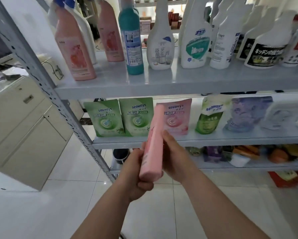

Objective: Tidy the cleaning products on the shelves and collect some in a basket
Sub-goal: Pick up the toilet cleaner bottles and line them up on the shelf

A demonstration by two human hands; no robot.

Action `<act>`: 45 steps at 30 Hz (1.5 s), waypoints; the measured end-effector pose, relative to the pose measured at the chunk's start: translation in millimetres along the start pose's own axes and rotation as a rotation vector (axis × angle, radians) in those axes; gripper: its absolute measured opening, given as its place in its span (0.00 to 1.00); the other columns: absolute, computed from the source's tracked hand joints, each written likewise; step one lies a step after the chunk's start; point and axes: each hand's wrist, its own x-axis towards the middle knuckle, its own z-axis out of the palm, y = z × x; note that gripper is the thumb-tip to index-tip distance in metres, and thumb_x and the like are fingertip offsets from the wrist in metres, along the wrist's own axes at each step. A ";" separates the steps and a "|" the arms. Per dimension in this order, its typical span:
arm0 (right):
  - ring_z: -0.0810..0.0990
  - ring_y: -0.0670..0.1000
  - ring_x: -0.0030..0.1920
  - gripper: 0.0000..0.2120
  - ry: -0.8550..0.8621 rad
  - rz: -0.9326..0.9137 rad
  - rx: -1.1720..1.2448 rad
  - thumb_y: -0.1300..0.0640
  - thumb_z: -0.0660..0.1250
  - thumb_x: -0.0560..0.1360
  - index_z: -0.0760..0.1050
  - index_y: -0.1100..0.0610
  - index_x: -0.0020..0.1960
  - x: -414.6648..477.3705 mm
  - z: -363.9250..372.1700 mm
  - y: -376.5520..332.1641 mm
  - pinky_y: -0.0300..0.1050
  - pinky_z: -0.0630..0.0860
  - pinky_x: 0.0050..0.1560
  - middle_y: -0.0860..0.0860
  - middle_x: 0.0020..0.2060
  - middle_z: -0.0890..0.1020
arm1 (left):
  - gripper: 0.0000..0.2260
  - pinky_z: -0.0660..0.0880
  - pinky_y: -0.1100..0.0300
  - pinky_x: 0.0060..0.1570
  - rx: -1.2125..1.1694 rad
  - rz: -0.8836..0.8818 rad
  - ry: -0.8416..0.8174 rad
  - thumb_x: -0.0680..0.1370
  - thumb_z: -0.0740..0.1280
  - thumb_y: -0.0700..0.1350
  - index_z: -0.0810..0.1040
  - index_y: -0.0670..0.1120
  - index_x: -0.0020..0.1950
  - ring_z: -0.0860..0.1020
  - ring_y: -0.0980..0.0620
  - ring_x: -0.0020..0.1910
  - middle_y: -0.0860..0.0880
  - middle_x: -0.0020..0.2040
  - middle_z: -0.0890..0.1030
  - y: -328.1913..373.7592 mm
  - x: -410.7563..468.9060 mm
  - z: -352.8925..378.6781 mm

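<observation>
Both hands grip the bottle [153,144]: my left hand [136,176] curls round its base, my right hand [176,161] round its middle. I should stand it upright by the pink bottles [75,49].

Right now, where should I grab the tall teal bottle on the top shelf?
Wrap a hand round the straight middle of the teal bottle, coming from the front: it stands upright near the shelf edge, with gaps either side.

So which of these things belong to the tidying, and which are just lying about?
Job: tall pink plastic bottle gripped by left hand and right hand; teal plastic bottle; green refill pouches.
Lying about: beige cabinet; white floor tiles.
</observation>
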 end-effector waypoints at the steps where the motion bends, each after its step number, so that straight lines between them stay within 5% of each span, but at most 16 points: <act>1: 0.72 0.62 0.53 0.28 -0.004 -0.011 0.000 0.38 0.71 0.70 0.78 0.59 0.59 -4.3 -3.8 0.1 0.62 0.67 0.58 0.64 0.51 0.77 | 0.15 0.60 0.69 0.18 0.023 0.018 -0.012 0.81 0.59 0.54 0.76 0.45 0.58 0.77 0.45 0.31 0.44 0.39 0.77 -6.1 -3.0 3.2; 4: 0.81 0.59 0.51 0.25 -0.019 -0.118 -0.058 0.48 0.77 0.71 0.76 0.56 0.63 -16.5 -16.0 2.7 0.52 0.78 0.51 0.56 0.50 0.84 | 0.18 0.71 0.59 0.26 0.224 0.168 -0.013 0.81 0.62 0.61 0.77 0.49 0.59 0.82 0.44 0.40 0.45 0.46 0.81 -20.1 -12.2 0.5; 7: 0.84 0.55 0.58 0.33 -0.065 -0.234 -0.174 0.56 0.81 0.65 0.74 0.50 0.68 -27.9 -24.9 8.3 0.51 0.82 0.57 0.52 0.56 0.86 | 0.25 0.81 0.51 0.43 0.415 0.303 -0.030 0.72 0.71 0.58 0.77 0.55 0.68 0.83 0.47 0.53 0.49 0.57 0.83 -26.8 -22.8 -6.4; 15: 0.83 0.49 0.59 0.42 -0.107 -0.375 -0.245 0.70 0.79 0.61 0.69 0.50 0.70 -53.2 -18.4 18.5 0.47 0.81 0.56 0.49 0.56 0.84 | 0.27 0.81 0.49 0.57 0.783 0.567 0.086 0.69 0.73 0.56 0.77 0.63 0.69 0.77 0.53 0.63 0.57 0.63 0.76 -25.3 -41.2 -17.8; 19: 0.84 0.47 0.57 0.40 0.033 -0.392 -0.310 0.60 0.82 0.61 0.70 0.44 0.68 -59.5 6.8 22.0 0.50 0.83 0.54 0.45 0.54 0.85 | 0.23 0.83 0.52 0.50 0.647 0.624 0.106 0.70 0.75 0.66 0.77 0.63 0.62 0.83 0.53 0.57 0.57 0.59 0.83 -27.4 -51.6 -32.8; 22: 0.84 0.54 0.60 0.32 0.076 -0.381 -0.307 0.53 0.80 0.72 0.72 0.44 0.72 -61.7 22.5 27.0 0.64 0.82 0.59 0.51 0.59 0.84 | 0.16 0.84 0.46 0.40 0.411 0.548 0.155 0.74 0.68 0.62 0.80 0.58 0.58 0.86 0.46 0.49 0.49 0.53 0.86 -30.9 -57.8 -41.3; 24: 0.83 0.57 0.62 0.27 0.065 -0.310 -0.220 0.49 0.73 0.77 0.72 0.44 0.74 -62.0 35.9 37.4 0.69 0.78 0.63 0.53 0.62 0.84 | 0.18 0.78 0.53 0.24 0.224 0.403 0.192 0.76 0.64 0.62 0.80 0.51 0.57 0.85 0.44 0.35 0.43 0.47 0.86 -33.1 -65.1 -46.1; 27: 0.80 0.62 0.67 0.25 0.041 -0.184 -0.059 0.46 0.67 0.79 0.72 0.52 0.75 -61.8 65.3 63.6 0.72 0.71 0.70 0.58 0.66 0.82 | 0.17 0.64 0.64 0.17 -0.067 0.228 0.200 0.84 0.61 0.58 0.79 0.46 0.57 0.76 0.47 0.26 0.43 0.40 0.84 -33.5 -78.9 -63.3; 35: 0.80 0.63 0.66 0.32 0.096 -0.076 -0.013 0.42 0.66 0.77 0.71 0.60 0.74 -67.7 131.4 111.9 0.67 0.72 0.71 0.62 0.65 0.82 | 0.15 0.64 0.66 0.17 -0.231 0.086 0.140 0.84 0.61 0.57 0.80 0.48 0.58 0.78 0.52 0.26 0.48 0.38 0.84 -28.4 -119.2 -125.2; 39: 0.84 0.60 0.62 0.21 0.114 -0.048 -0.050 0.46 0.63 0.83 0.74 0.57 0.70 -64.6 147.9 132.5 0.61 0.79 0.65 0.59 0.61 0.85 | 0.16 0.72 0.63 0.20 -0.191 0.040 0.102 0.80 0.68 0.58 0.88 0.49 0.44 0.81 0.52 0.28 0.48 0.38 0.84 -26.8 -129.5 -152.9; 42: 0.86 0.58 0.57 0.15 0.133 -0.060 -0.163 0.51 0.64 0.82 0.80 0.56 0.63 -58.9 149.7 135.5 0.56 0.83 0.56 0.58 0.56 0.87 | 0.10 0.77 0.59 0.27 0.047 0.138 0.074 0.79 0.70 0.54 0.85 0.51 0.54 0.84 0.52 0.34 0.49 0.43 0.86 -27.0 -133.1 -167.7; 45: 0.87 0.54 0.54 0.13 0.216 -0.186 -0.423 0.45 0.66 0.81 0.81 0.51 0.57 -53.9 149.5 122.2 0.52 0.83 0.54 0.51 0.52 0.88 | 0.18 0.82 0.54 0.35 0.303 0.377 0.110 0.71 0.72 0.55 0.78 0.60 0.60 0.87 0.49 0.47 0.51 0.52 0.87 -21.4 -131.4 -176.0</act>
